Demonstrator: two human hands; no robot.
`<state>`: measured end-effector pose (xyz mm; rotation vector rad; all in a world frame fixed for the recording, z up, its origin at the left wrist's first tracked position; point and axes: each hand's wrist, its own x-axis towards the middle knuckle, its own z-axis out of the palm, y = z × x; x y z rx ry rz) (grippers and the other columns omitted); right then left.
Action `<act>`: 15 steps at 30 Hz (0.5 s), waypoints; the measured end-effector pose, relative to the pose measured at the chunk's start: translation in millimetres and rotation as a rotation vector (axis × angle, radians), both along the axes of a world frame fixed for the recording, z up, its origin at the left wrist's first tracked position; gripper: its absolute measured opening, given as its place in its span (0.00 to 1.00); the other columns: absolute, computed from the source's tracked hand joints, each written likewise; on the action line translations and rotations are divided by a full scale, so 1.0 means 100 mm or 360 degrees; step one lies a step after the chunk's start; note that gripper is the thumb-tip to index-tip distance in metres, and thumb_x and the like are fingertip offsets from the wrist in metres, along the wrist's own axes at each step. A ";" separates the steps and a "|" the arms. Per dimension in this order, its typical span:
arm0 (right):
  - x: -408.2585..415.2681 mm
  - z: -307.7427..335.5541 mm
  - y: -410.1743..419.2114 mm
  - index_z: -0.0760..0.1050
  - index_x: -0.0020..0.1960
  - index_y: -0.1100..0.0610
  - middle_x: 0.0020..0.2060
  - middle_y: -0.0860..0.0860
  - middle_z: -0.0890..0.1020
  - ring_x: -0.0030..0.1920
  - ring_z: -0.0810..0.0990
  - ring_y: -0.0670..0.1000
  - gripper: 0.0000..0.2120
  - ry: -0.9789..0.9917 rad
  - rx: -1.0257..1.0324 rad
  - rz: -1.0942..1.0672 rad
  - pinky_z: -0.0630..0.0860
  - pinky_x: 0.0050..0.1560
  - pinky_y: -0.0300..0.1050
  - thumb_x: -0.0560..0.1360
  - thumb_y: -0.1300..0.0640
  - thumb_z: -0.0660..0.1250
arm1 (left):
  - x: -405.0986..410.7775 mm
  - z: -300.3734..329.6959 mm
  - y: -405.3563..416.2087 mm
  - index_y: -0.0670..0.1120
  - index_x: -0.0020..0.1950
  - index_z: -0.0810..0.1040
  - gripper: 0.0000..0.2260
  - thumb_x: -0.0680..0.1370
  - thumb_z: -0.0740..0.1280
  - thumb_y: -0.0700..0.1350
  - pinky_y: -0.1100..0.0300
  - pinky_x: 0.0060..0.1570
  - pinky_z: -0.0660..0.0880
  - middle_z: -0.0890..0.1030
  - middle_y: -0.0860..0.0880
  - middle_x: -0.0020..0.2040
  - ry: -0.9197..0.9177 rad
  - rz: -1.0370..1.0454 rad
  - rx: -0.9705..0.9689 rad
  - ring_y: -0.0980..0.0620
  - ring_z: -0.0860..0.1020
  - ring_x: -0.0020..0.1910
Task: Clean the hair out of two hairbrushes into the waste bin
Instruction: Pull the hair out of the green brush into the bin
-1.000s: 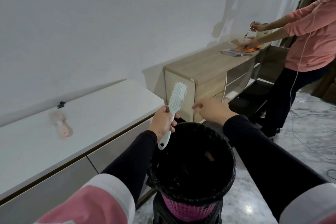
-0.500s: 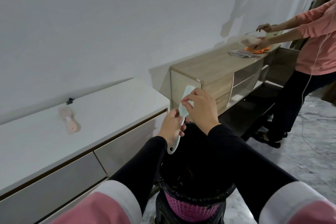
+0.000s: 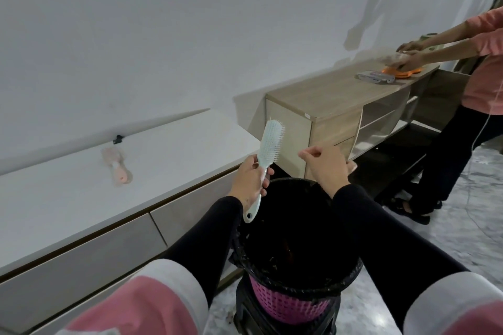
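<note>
Low in the frame's centre the waste bin (image 3: 296, 266) gaped below both hands, the left hand (image 3: 249, 178) clenched round the pale hairbrush (image 3: 268, 151), the right hand (image 3: 324, 164) apparently pinching plucked hair to drop next, the pink hairbrush (image 3: 117, 166) waiting on the table (image 3: 177, 152) at mid-left.

Bin (image 3: 296, 291) is sitting front and centre. Left hand (image 3: 249, 179) is holding a hairbrush (image 3: 268, 149) over the bin's left rim, head tilting up and away. Right hand (image 3: 325, 164) is hovering above the bin's far rim, just right of that brush. Second hairbrush (image 3: 117, 164) is lying on the low cabinet (image 3: 168, 160) left of the bin. Shelf unit (image 3: 334, 106) is standing behind the bin, another person (image 3: 479, 95) standing far right of it.
</note>
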<state>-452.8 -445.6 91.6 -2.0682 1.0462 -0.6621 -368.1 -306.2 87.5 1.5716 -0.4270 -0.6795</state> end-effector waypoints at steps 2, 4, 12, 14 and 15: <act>-0.07 -0.10 -0.02 0.78 0.35 0.52 0.36 0.48 0.80 0.43 0.77 0.51 0.20 0.0479 -0.0339 -0.0001 0.61 0.64 0.55 0.74 0.37 0.61 | 0.01 0.00 0.01 0.43 0.63 0.69 0.14 0.79 0.53 0.35 0.64 0.27 0.66 0.75 0.47 0.42 -0.0009 -0.0002 -0.0041 0.55 0.68 0.30; -0.13 -0.24 0.00 0.81 0.46 0.51 0.47 0.53 0.81 0.55 0.76 0.55 0.22 0.0986 -0.0524 0.0157 0.57 0.65 0.60 0.75 0.38 0.55 | 0.00 -0.02 0.02 0.44 0.65 0.68 0.15 0.80 0.53 0.36 0.63 0.29 0.68 0.75 0.47 0.43 -0.0037 0.0003 -0.0047 0.54 0.69 0.31; 0.14 -0.19 0.61 0.76 0.45 0.58 0.47 0.59 0.85 0.46 0.82 0.56 0.20 0.0240 0.0768 0.0560 0.75 0.48 0.47 0.81 0.48 0.51 | 0.06 -0.01 0.10 0.43 0.63 0.64 0.13 0.80 0.50 0.37 0.62 0.42 0.73 0.74 0.44 0.49 -0.0106 0.0197 -0.0041 0.50 0.80 0.41; 0.26 -0.15 0.82 0.72 0.49 0.57 0.43 0.58 0.82 0.42 0.80 0.56 0.18 0.0011 0.1402 0.0543 0.76 0.49 0.50 0.80 0.46 0.50 | 0.13 -0.02 0.17 0.44 0.62 0.62 0.12 0.80 0.52 0.37 0.58 0.48 0.76 0.75 0.45 0.49 -0.0129 0.0296 -0.0003 0.51 0.79 0.46; 0.33 -0.13 0.91 0.70 0.49 0.57 0.41 0.58 0.80 0.41 0.79 0.56 0.16 -0.0070 0.1626 0.0547 0.77 0.47 0.52 0.81 0.46 0.51 | 0.19 -0.04 0.20 0.45 0.61 0.62 0.11 0.79 0.53 0.38 0.53 0.55 0.76 0.75 0.46 0.50 -0.0137 0.0349 0.0037 0.50 0.78 0.50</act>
